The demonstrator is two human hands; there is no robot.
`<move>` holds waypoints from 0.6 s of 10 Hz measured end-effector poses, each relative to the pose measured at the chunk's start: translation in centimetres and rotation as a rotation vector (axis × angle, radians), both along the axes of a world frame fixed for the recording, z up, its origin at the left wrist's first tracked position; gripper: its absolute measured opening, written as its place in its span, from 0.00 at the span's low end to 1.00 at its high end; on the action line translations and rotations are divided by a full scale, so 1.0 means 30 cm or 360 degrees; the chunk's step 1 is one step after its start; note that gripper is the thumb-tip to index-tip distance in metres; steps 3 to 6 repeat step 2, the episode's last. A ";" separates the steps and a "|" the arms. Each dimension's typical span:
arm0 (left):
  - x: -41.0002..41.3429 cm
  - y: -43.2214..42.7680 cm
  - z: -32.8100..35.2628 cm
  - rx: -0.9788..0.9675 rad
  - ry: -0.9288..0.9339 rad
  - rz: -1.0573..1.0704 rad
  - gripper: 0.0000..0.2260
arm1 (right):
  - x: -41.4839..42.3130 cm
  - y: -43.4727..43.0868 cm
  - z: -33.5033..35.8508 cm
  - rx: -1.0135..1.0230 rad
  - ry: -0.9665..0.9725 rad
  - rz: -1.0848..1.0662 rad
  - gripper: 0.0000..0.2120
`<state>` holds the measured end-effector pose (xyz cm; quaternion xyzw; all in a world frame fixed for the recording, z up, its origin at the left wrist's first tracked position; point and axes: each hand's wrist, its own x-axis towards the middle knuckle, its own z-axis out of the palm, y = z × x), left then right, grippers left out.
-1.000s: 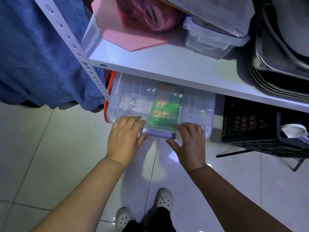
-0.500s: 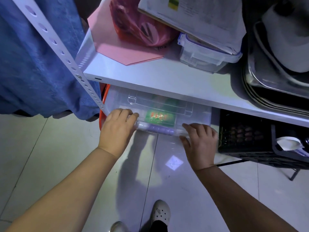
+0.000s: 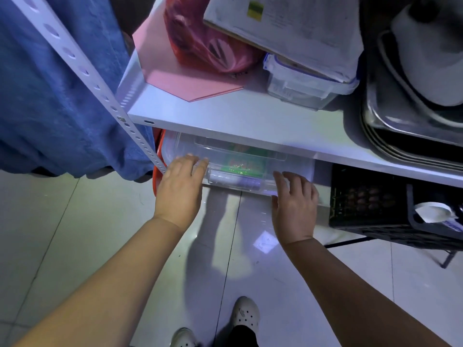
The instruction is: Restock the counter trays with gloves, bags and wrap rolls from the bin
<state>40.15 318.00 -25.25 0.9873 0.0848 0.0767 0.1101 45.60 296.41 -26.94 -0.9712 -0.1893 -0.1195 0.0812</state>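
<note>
head view: clear bin [image 3: 225,151] is on the floor, tucked under the white shelf [image 3: 250,121]. its long axis runs left-right along the shelf edge, dead ahead of both hands. left hand [image 3: 179,186] lies flat on the front-left rim, fingers straight, gripping nothing. right hand [image 3: 294,206] is splayed and relaxed at the front-right corner, contact unclear. left looks nearer. likely any slide runs fore-aft, square to that axis.

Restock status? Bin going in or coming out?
Done: cannot tell, no counter trays in view. In hand: the clear bin sits mostly under the shelf, further in than a second ago; left hand and right hand press its front edge, fingers straight. Left: likely just seating it fully, if the trays are already stocked.
</note>
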 end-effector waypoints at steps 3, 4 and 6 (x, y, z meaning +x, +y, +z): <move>-0.131 -0.077 0.189 -0.0054 0.0244 0.0021 0.21 | -0.111 -0.071 0.188 -0.0007 0.0241 0.0059 0.26; -0.131 -0.077 0.189 -0.0054 0.0244 0.0021 0.21 | -0.111 -0.071 0.188 -0.0007 0.0241 0.0059 0.26; -0.131 -0.077 0.189 -0.0054 0.0244 0.0021 0.21 | -0.111 -0.071 0.188 -0.0007 0.0241 0.0059 0.26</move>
